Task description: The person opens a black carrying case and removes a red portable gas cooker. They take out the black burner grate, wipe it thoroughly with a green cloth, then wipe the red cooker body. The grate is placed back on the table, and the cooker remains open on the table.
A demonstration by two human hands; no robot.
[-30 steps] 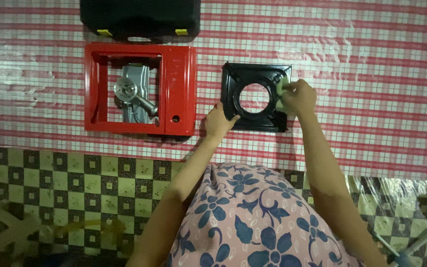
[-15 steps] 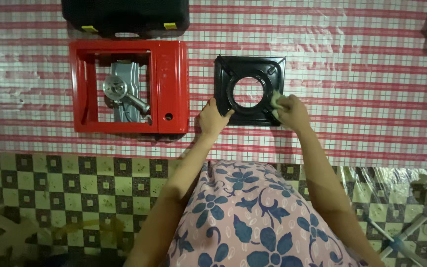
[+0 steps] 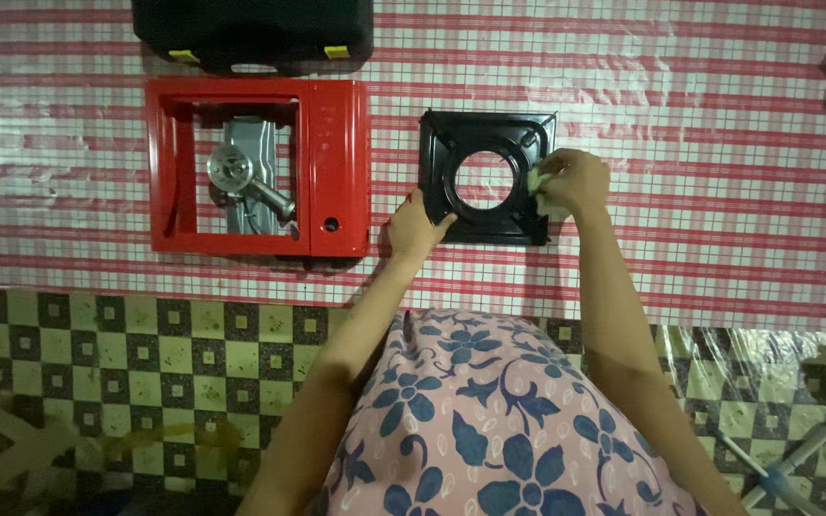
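The black square plate [image 3: 483, 222] with a round hole in the middle lies flat on the red and white checked sheet [image 3: 700, 143]. It is a little right of the middle, far from the person. The right hand [image 3: 576, 182] is curled tight around a small pale green cloth [image 3: 539, 182] and presses it on the right side of the plate. The left hand [image 3: 413, 227] rests on the plate's near left corner, with the fingers bent over the edge.

Just left of the plate sits a red stove body [image 3: 336, 162], close by but not touching it. Through its big open square you can see a silver burner [image 3: 233, 174]. A black case [image 3: 252, 33] lies past the stove, at the far edge. Near the person, the floor has green and black squares [image 3: 126, 354].
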